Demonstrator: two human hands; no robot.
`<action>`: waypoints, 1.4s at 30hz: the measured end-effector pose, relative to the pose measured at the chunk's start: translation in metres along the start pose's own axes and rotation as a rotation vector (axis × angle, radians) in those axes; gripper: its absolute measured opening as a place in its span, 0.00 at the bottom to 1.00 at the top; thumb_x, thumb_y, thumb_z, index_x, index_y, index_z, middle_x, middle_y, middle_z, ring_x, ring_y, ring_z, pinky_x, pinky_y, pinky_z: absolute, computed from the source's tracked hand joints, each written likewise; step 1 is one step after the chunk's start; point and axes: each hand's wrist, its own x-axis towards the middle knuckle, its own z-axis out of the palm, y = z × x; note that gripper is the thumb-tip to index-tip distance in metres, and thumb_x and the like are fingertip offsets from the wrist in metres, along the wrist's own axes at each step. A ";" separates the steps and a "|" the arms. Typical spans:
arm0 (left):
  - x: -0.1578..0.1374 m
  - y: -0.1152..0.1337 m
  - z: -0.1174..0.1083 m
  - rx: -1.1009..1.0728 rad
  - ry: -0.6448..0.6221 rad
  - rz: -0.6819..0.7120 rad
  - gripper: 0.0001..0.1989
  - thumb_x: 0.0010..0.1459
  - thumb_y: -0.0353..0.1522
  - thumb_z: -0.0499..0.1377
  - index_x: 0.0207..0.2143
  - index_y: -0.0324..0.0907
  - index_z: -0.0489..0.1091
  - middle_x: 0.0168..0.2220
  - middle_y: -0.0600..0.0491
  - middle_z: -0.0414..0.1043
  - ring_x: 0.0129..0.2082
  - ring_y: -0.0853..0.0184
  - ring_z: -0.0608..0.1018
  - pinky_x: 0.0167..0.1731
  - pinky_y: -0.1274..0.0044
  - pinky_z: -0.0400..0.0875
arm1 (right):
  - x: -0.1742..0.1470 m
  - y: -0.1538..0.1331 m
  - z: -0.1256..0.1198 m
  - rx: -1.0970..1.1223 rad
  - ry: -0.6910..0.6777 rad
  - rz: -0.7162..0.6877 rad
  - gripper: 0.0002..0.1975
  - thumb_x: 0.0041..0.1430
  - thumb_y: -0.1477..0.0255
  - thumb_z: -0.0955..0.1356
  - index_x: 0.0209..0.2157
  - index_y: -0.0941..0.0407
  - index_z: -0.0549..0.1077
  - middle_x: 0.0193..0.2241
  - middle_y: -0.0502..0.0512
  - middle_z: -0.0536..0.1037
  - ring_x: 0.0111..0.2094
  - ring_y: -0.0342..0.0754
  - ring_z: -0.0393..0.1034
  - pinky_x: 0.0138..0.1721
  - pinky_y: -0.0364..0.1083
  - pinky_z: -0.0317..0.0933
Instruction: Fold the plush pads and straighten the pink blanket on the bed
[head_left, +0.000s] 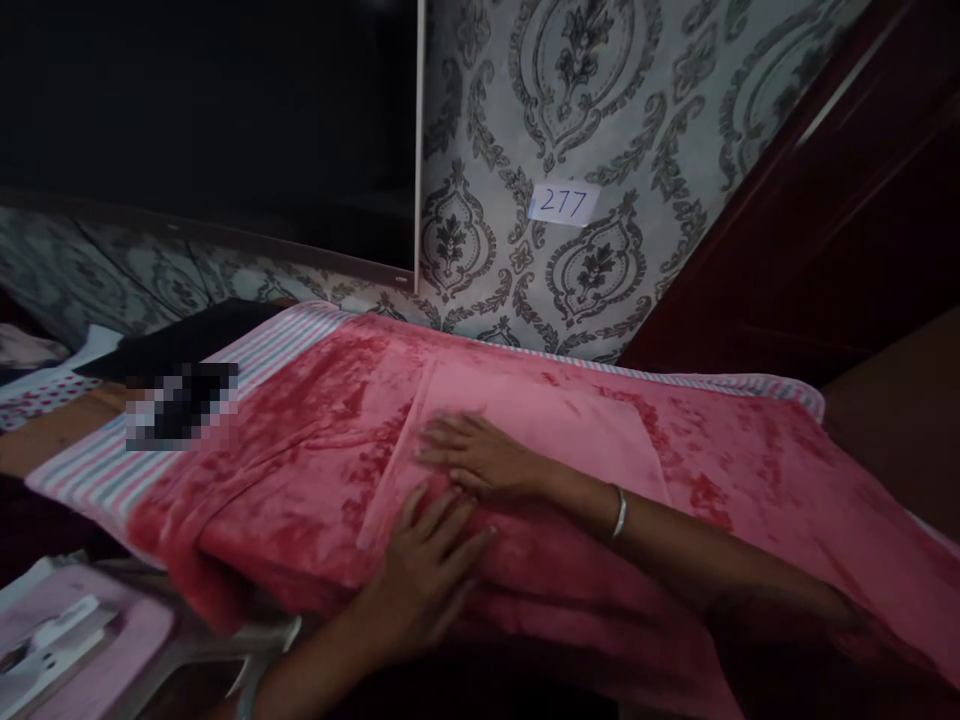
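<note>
Lying flat near the middle of the plush, rose-red blanket (300, 495), the smooth, paler pink rectangular piece of cloth (555, 415) has a clear left edge, while its near edge cannot be made out. Across its left part rests the right hand (484, 455), palm down, fingers extended and grasping nothing; the fingertips are blurred, so whether they press or slide I cannot tell. Just beside it, at the near left, the left hand (427, 565) is spread wide, fingers apart, also with nothing in its hold.

The likeliest trouble is creasing: if both palms push the same way, the thin pink piece could shift askew or ruck up, as the deep pile beneath it looks soft and yielding. Sideways pressure might also wrinkle the blanket itself, which already bunches in a thick roll at its near left corner. That near side hangs down, so a strong pull toward the person could drag everything off the support. The cloth with pink, white and grey stripes (97, 478) under the blanket might go along, carrying the dark, pixelated object (191, 400) at its left end. Last, the silver metal bangle (619, 511) on the right wrist could snag the pile.
</note>
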 end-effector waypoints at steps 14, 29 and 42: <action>-0.015 0.001 0.008 0.065 -0.114 -0.054 0.30 0.64 0.39 0.59 0.68 0.52 0.62 0.73 0.53 0.53 0.73 0.48 0.49 0.70 0.52 0.32 | 0.067 0.116 0.011 0.202 -0.028 0.493 0.31 0.74 0.54 0.53 0.73 0.46 0.50 0.74 0.52 0.48 0.73 0.59 0.41 0.70 0.66 0.41; -0.014 -0.013 0.007 0.103 -0.101 0.004 0.31 0.62 0.31 0.59 0.67 0.51 0.63 0.71 0.48 0.57 0.71 0.47 0.56 0.68 0.50 0.47 | -0.005 0.023 -0.030 0.147 0.213 0.431 0.28 0.76 0.59 0.58 0.71 0.53 0.54 0.74 0.57 0.46 0.74 0.51 0.38 0.71 0.55 0.36; 0.201 -0.034 0.043 -0.666 -0.826 0.232 0.29 0.72 0.44 0.47 0.71 0.46 0.56 0.71 0.48 0.56 0.70 0.59 0.61 0.68 0.63 0.56 | -0.157 -0.064 0.023 0.035 0.188 0.388 0.30 0.72 0.55 0.60 0.70 0.51 0.59 0.70 0.59 0.59 0.73 0.57 0.42 0.71 0.65 0.35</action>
